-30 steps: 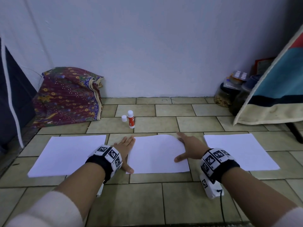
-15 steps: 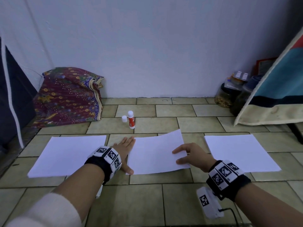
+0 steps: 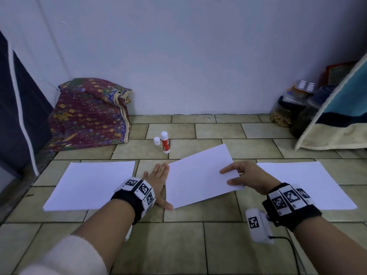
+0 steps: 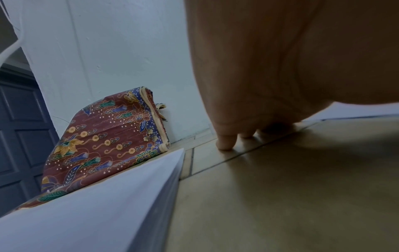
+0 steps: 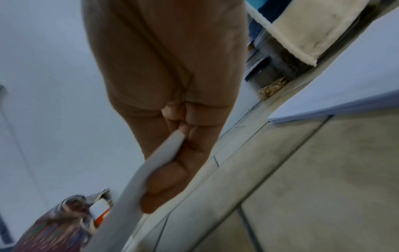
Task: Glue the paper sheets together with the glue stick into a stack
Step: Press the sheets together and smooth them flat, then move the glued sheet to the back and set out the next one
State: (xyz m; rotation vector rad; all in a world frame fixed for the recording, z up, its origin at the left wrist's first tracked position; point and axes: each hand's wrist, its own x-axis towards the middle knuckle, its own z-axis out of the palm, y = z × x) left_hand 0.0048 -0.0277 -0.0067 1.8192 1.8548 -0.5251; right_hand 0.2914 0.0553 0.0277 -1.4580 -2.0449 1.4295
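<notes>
Three white paper sheets are on the tiled floor. The left sheet (image 3: 91, 184) and the right sheet (image 3: 301, 185) lie flat. My right hand (image 3: 241, 176) pinches the right edge of the middle sheet (image 3: 200, 177) and holds that side tilted up off the floor; the right wrist view shows the fingers (image 5: 164, 184) under the paper edge (image 5: 138, 187). My left hand (image 3: 156, 181) lies flat on the tiles at the sheet's left edge, fingers straight. A red and white glue stick (image 3: 165, 142) stands upright behind the sheets, its white cap (image 3: 156, 140) beside it.
A folded patterned cloth (image 3: 89, 114) rests against the wall at the back left. Jars (image 3: 286, 108) and a hanging towel (image 3: 337, 116) are at the back right. A dark door (image 3: 17, 116) is on the left.
My right hand has taken hold of the middle sheet's right edge and lifted it, so the sheet tilts up on that side. The left hand has stayed flat.
</notes>
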